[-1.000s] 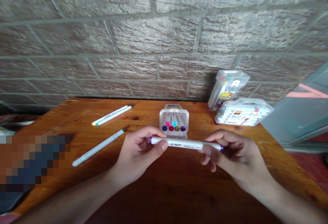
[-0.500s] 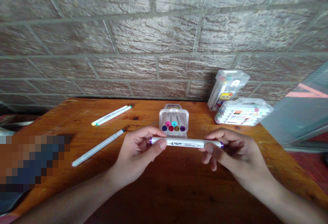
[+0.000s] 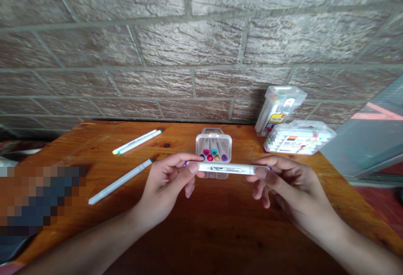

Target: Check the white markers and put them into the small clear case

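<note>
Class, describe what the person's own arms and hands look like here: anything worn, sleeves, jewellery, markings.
The left hand and the right hand are bare: no gloves, rings or watch show. The left forearm and right forearm are uncovered to the picture's edge, with no sleeve or marking in view.

The marker [image 3: 228,168] has risen slightly (held at both ends).

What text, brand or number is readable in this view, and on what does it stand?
No text can be read.
Dark print on the marker barrel: too small.
Yellow label on the upright case: blurred.
Printed label on the flat case: blurred.
</note>
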{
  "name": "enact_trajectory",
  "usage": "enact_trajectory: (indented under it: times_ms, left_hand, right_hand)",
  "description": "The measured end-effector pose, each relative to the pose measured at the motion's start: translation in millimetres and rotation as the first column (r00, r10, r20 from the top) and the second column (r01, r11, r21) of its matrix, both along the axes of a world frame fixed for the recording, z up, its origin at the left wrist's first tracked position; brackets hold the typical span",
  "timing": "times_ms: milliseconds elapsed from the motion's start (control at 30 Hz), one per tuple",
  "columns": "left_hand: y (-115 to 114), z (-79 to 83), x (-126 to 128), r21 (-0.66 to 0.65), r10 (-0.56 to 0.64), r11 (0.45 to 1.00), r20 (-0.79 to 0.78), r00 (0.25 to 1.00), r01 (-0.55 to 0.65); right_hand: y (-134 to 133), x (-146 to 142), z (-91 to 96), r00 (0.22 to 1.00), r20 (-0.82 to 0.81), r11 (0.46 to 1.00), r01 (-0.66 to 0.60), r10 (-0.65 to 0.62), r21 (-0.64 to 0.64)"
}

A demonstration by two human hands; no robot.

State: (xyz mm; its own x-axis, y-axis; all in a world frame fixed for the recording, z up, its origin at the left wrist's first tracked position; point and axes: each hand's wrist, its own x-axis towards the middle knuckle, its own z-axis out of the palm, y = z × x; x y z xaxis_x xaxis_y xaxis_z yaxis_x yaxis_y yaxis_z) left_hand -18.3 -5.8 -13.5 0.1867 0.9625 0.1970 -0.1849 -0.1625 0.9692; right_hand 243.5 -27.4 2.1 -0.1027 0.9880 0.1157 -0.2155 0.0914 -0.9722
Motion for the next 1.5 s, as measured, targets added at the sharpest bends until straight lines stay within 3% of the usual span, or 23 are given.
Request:
enact_trajectory:
  times_ms: [833, 1500]
  left_hand:
    - [-0.9, 4.9, 1.2, -0.029, -0.074, 0.996, 0.212, 0.975, 0.082]
    - [0.7, 4.3, 0.8, -0.040, -0.076, 0.995, 0.274, 0.959, 0.090]
  right_hand:
    - [-1.4, 3.2, -0.7, 0.994, -0.106, 0.999, -0.023, 0.021, -0.025]
    - [-1.3, 2.5, 1.7, 0.975, -0.217, 0.997, -0.060, 0.048, -0.051]
